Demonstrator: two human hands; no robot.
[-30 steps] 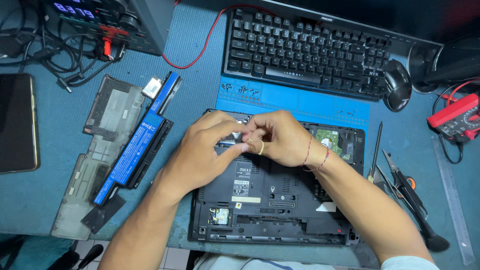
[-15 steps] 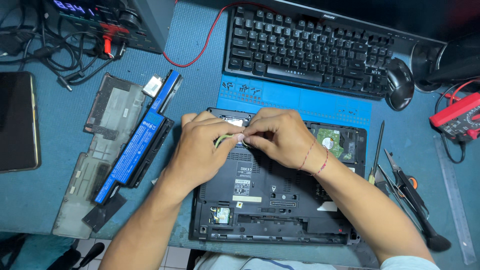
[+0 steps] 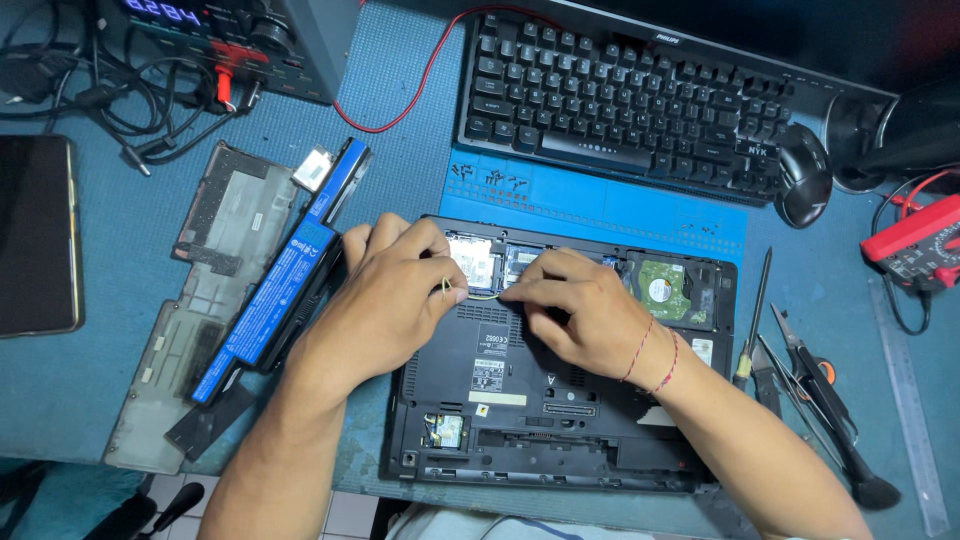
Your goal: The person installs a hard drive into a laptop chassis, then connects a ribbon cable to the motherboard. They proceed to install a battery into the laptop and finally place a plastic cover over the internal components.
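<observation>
I see my left hand (image 3: 385, 300) and right hand (image 3: 580, 315) resting on the upturned black laptop (image 3: 520, 420), which lies bottom-up on the blue table (image 3: 400, 120) just below the blue screw mat (image 3: 600, 205). Both hands are closed in a pinch on a thin yellowish wire (image 3: 470, 293) stretched between them over the opened compartment near the laptop's far edge. A long blue battery (image 3: 280, 290) lies just left of my left hand, beside a grey cover panel (image 3: 200, 300), with a keyboard (image 3: 620, 100) beyond the mat.
</observation>
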